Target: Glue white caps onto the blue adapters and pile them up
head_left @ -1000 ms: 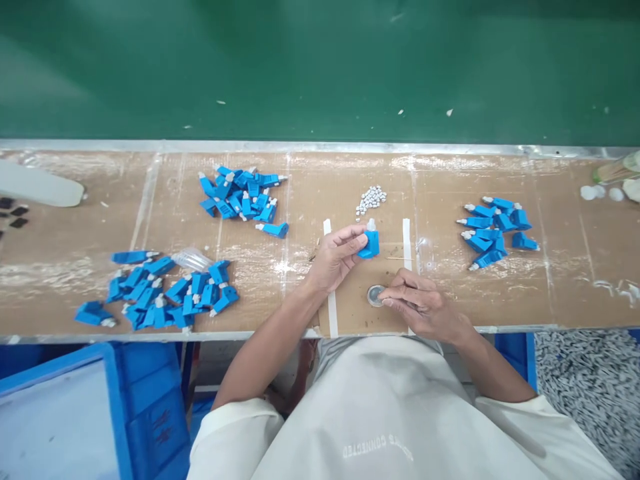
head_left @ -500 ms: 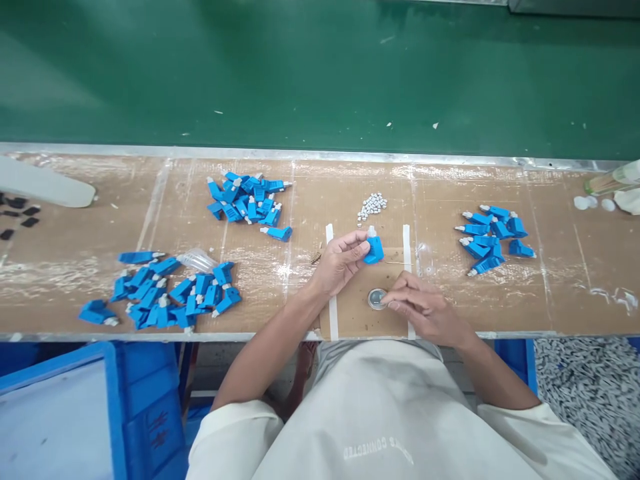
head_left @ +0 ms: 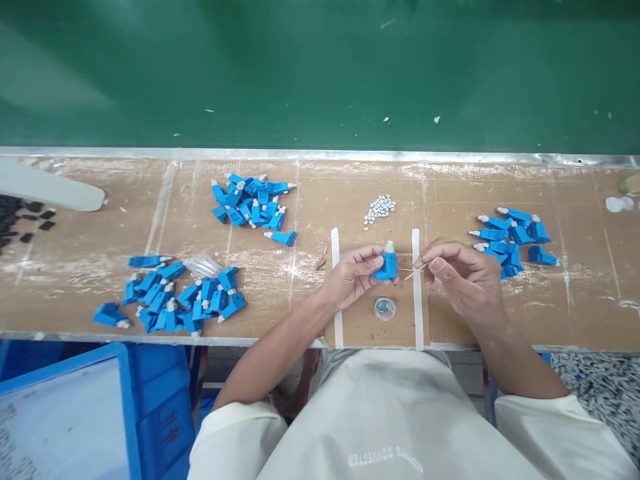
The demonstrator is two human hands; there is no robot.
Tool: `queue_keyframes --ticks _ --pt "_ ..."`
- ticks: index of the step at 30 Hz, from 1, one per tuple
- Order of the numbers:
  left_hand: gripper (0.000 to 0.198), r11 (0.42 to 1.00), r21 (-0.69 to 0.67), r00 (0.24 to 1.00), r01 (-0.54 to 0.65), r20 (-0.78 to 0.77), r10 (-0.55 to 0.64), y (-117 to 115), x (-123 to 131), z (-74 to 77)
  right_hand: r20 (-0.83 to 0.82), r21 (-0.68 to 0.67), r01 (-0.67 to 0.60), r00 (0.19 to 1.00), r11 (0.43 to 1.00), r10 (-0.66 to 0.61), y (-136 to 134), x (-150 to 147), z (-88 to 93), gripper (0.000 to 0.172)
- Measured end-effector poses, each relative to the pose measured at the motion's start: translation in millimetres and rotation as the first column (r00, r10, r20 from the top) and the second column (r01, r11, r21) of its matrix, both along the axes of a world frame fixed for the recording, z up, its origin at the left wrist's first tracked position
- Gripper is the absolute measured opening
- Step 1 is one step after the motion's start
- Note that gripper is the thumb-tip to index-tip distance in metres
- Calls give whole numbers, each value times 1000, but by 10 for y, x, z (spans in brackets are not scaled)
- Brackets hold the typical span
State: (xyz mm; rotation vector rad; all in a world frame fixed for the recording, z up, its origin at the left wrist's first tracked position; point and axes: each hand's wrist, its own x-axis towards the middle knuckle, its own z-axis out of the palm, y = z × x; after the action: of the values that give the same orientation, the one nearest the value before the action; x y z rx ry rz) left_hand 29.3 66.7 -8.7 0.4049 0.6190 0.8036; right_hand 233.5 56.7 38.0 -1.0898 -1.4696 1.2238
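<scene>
My left hand [head_left: 353, 277] pinches a small blue plastic connector [head_left: 387, 265] with a white tip, held upright above the brown bench [head_left: 310, 280]. My right hand [head_left: 463, 273] is closed on a thin wooden stick [head_left: 413, 271] whose end points at the connector's right side. Just below them a small round clear dish [head_left: 385, 308] sits on the bench between two white tape strips [head_left: 416, 293]. A little heap of tiny white parts [head_left: 380, 208] lies behind the hands.
Piles of blue connectors lie at back left [head_left: 253, 200], front left [head_left: 175, 297] and right [head_left: 515, 240]. A green conveyor belt [head_left: 320, 73] runs behind the bench. Blue bins [head_left: 95, 413] stand below left, and black parts [head_left: 20, 217] lie at far left.
My right hand lifted away from the round dish and rose to the connector, bringing the thin stick up beside it. The left hand kept its hold on the connector.
</scene>
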Motion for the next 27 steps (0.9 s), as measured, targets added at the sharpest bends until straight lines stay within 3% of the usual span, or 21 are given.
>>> queue_keyframes --ticks 4,8,13,27 --pt "32 1000 -15 1000 28 -1 -28 3 11 -18 159 309 71 979 948 -125 43 -19 7 14" --pt "32 998 -30 999 51 -4 -51 5 23 -62 282 485 -18 950 874 -137 54 -19 -53 14" --pt "34 997 -52 998 59 12 -59 -3 35 -116 360 549 -99 924 830 -128 52 -15 -88 21" --pt "33 995 -62 996 74 54 -71 -2 -4 -115 385 572 -107 911 813 -150 81 -56 -135 19"
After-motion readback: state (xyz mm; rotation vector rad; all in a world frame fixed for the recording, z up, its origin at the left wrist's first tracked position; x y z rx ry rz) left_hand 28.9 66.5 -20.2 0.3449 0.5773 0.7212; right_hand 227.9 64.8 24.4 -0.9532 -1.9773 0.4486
